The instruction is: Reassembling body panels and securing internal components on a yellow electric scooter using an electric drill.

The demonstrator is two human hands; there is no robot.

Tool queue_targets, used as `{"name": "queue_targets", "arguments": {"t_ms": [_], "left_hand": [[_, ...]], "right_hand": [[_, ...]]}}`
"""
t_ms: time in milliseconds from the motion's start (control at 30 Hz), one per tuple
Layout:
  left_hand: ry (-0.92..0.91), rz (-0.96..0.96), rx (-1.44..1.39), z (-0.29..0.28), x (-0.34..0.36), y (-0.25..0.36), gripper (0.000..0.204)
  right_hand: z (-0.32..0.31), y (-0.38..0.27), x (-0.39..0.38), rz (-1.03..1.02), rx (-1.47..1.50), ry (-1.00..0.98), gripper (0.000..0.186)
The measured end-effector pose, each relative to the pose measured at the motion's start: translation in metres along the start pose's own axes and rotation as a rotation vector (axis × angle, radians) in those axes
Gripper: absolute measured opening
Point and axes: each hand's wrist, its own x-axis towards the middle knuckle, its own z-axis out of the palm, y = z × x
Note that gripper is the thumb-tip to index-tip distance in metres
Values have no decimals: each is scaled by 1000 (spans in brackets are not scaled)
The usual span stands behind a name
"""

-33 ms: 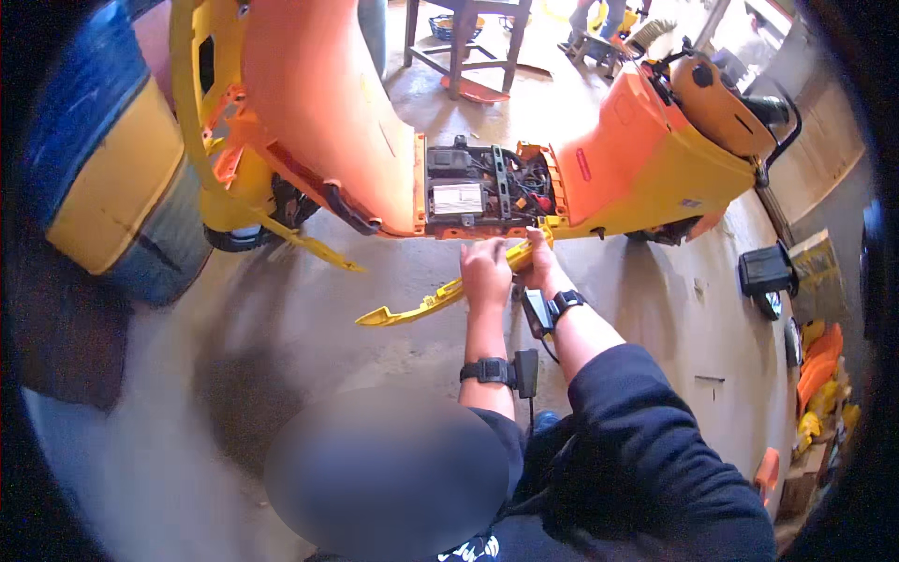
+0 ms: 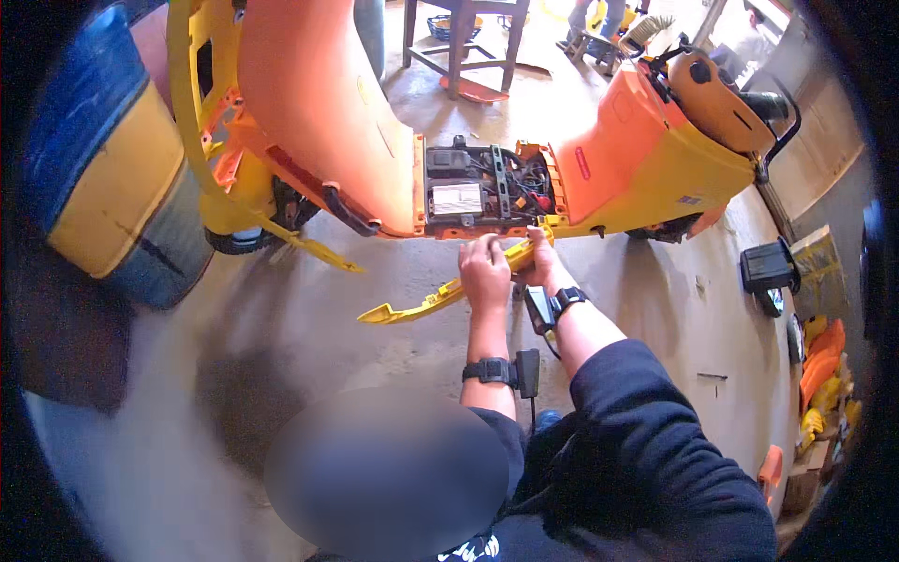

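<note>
My left hand (image 2: 485, 276) grips a long yellow plastic trim strip (image 2: 412, 309), fingers curled over its upper side. My right hand (image 2: 538, 262) holds the same strip farther right, where its end meets the lower right corner of the scooter's open floor section (image 2: 445, 232). The strip slants down to the left, its hooked tip in mid-air. Inside that open section are a silver box (image 2: 457, 199), a black perforated bracket and wiring (image 2: 529, 183). Orange and yellow body panels (image 2: 609, 140) rise on both sides. Both my wrists wear black strapped devices.
A yellow panel piece (image 2: 318, 253) hangs at the scooter's left. Striped barrels (image 2: 112, 178) stand far left. A wooden stool (image 2: 454, 66) and people's legs (image 2: 599, 23) are behind. At right lie a black bin (image 2: 768, 267) and loose orange and yellow parts (image 2: 819, 365).
My hands and the yellow strip have shifted very slightly upward; both hands still grip the strip in the same places.
</note>
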Motion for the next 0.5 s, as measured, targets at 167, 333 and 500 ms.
{"name": "queue_targets", "arguments": {"t_ms": [167,333,500], "left_hand": [[718,-235,247,-3,-9,-13,35],[777,-272,472,-21,-13,-32,55],[791,-197,444,-33,-7,-47,55]], "right_hand": [[-17,-19,7,31,27,-16,79],[11,-4,-3,-66,-67,131,75],[24,-5,-8,-136,-65,139,56]]}}
